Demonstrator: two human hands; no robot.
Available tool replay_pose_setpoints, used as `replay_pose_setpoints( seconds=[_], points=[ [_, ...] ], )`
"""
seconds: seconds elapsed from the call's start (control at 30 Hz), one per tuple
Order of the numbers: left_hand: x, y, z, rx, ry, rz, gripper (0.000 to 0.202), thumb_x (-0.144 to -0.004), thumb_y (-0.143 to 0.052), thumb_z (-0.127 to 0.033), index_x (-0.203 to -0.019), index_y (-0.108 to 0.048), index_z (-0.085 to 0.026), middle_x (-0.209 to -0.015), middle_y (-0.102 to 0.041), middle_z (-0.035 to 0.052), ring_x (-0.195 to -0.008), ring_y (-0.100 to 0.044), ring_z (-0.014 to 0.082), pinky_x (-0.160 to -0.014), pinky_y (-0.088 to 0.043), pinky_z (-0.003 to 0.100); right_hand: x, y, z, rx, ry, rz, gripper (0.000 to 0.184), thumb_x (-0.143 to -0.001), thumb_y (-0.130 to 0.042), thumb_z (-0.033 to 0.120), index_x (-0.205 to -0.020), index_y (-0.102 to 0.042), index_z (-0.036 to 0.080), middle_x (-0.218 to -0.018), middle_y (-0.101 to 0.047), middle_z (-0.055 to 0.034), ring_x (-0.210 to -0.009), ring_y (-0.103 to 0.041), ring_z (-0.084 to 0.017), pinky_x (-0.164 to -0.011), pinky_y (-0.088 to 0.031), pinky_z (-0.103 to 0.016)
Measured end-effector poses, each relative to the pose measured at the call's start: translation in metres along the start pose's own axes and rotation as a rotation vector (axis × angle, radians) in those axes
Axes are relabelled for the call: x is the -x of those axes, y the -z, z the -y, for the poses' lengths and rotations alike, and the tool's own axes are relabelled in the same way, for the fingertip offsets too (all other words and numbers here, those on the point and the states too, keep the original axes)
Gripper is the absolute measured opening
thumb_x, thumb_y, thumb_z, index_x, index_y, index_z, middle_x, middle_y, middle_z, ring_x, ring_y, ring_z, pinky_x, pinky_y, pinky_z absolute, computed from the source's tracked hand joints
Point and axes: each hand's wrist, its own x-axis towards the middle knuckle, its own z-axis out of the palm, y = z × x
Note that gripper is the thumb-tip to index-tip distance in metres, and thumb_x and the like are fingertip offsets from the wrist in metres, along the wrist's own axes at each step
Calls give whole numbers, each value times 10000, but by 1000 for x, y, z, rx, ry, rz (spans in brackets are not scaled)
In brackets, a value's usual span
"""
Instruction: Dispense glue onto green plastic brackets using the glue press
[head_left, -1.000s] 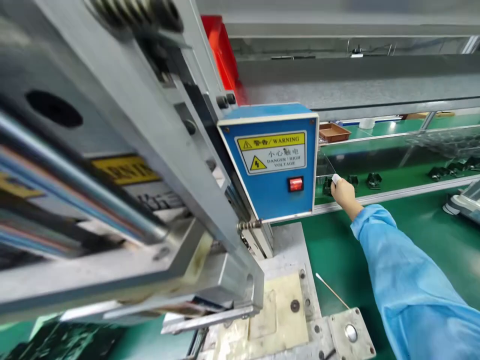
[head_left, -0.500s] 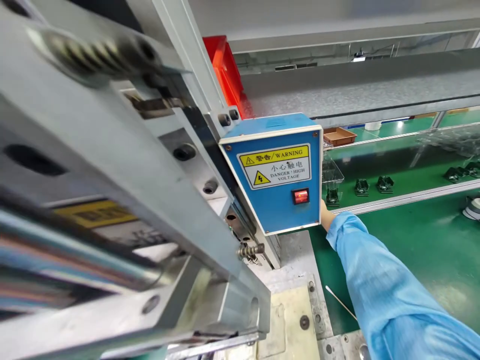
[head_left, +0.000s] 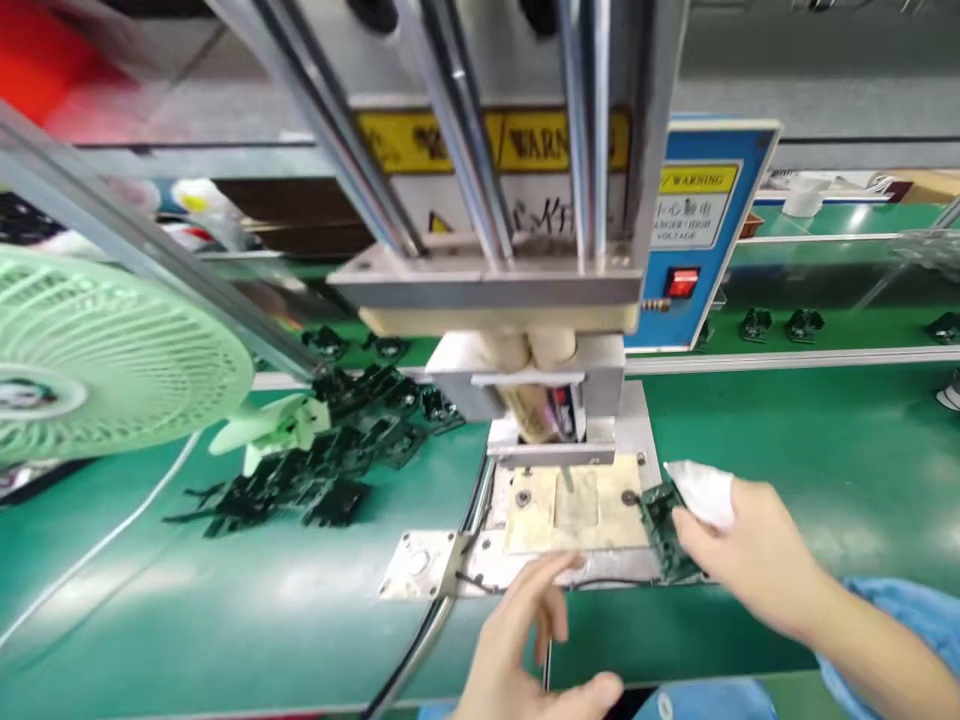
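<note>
In the head view, my right hand (head_left: 757, 540) wears a white cover on a fingertip. Thumb and fingers pinch a dark plastic part (head_left: 667, 535) at the right edge of the press's base plate (head_left: 615, 505). My left hand (head_left: 525, 640) is in front of that plate, fingers apart and curved, holding nothing. Above the plate hangs the press head (head_left: 495, 290), with metal rods and a pale block beneath it. A small object with a dark and red label shows inside the lower bracket, too blurred to name.
A pile of dark plastic parts (head_left: 352, 440) lies left of the press, beside a green fan (head_left: 112, 350). The blue high-voltage box (head_left: 705, 240) has a red switch. More dark parts (head_left: 780, 325) stand along the back strip. Cables (head_left: 427, 640) run off the front edge.
The view has swung round to face the press. My right hand, mostly hidden behind the blue box before, now shows at the base plate with a dark part. My left hand has come into view.
</note>
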Motion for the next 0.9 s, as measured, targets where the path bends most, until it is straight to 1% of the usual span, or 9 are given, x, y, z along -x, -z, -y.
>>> replay_pose_setpoints(
  seconds=[0.07, 0.13, 0.23, 0.33, 0.43, 0.57, 0.7, 0.83, 0.9],
  points=[
    [-6, -13, -10, 70, 81, 98, 828, -737, -767, -665, -1399, -490, -253, -755, -615, 11, -557, -579, 142, -437, -467, 222, 39, -14, 19, -80, 17, 33, 211, -824, -507, 242, -616, -542, 233, -480, -541, 57, -407, -498, -114, -391, -386, -215],
    [-4, -18, -16, 107, 153, 148, 755, -717, -843, -535, -1342, -523, -257, -769, -627, 3, -593, -589, 141, -488, -484, 226, 64, -29, 31, -150, 1, 47, 224, -856, -517, 241, -640, -571, 224, -499, -565, 42, -430, -544, -125, -416, -446, -214],
    [-3, -16, -18, 173, 300, 204, 603, -713, -842, -332, -1246, -583, -218, -731, -615, -15, -612, -588, 137, -567, -510, 248, 82, -43, 32, -280, -50, 33, 261, -924, -536, 294, -704, -644, 201, -617, -665, -7, -615, -685, -177, -595, -582, -251],
    [-19, -6, -10, 272, 563, 279, 616, -681, -858, -372, -1208, -610, -171, -700, -595, -23, -632, -588, 146, -620, -516, 284, 88, -40, 21, -350, -125, -106, 256, -934, -597, 379, -908, -757, 181, -790, -759, -62, -888, -751, -253, -782, -629, -331],
    [-47, 7, 5, 336, 749, 268, 629, -630, -893, -401, -1144, -627, -156, -757, -629, 2, -684, -605, 157, -675, -520, 314, 95, -27, 3, -351, -277, -281, 365, -888, -669, 464, -1092, -785, 185, -1014, -788, -99, -1004, -746, -304, -832, -636, -397],
    [-79, 16, 23, 364, 734, 271, 577, -619, -904, -410, -1074, -653, -157, -974, -695, 84, -836, -643, 194, -787, -536, 367, 109, -11, -26, -337, -499, -389, 455, -820, -729, 545, -1134, -786, 220, -1156, -756, -96, -1099, -712, -347, -870, -628, -442],
    [-93, 12, 41, 292, 663, 262, 611, -630, -882, -404, -1111, -605, -149, -980, -659, 73, -823, -599, 169, -817, -522, 363, 123, -2, -48, -322, -669, -483, 513, -760, -769, 573, -1134, -783, 223, -1259, -711, -91, -1214, -646, -377, -928, -604, -479],
    [-95, 4, 53, 158, 565, 271, 686, -654, -858, -387, -1214, -542, -147, -1026, -619, 77, -904, -594, 204, -889, -509, 400, 126, 2, -59, -323, -737, -570, 560, -737, -774, 566, -1152, -771, 190, -1269, -705, -108, -1218, -641, -385, -895, -616, -471],
    [-95, 5, 52, 95, 534, 283, 723, -658, -855, -388, -1264, -542, -149, -1131, -618, 120, -1059, -588, 276, -998, -470, 474, 121, 1, -64, -308, -739, -577, 584, -739, -760, 574, -1163, -764, 173, -1250, -713, -122, -1186, -661, -386, -833, -632, -456]
  ],
)
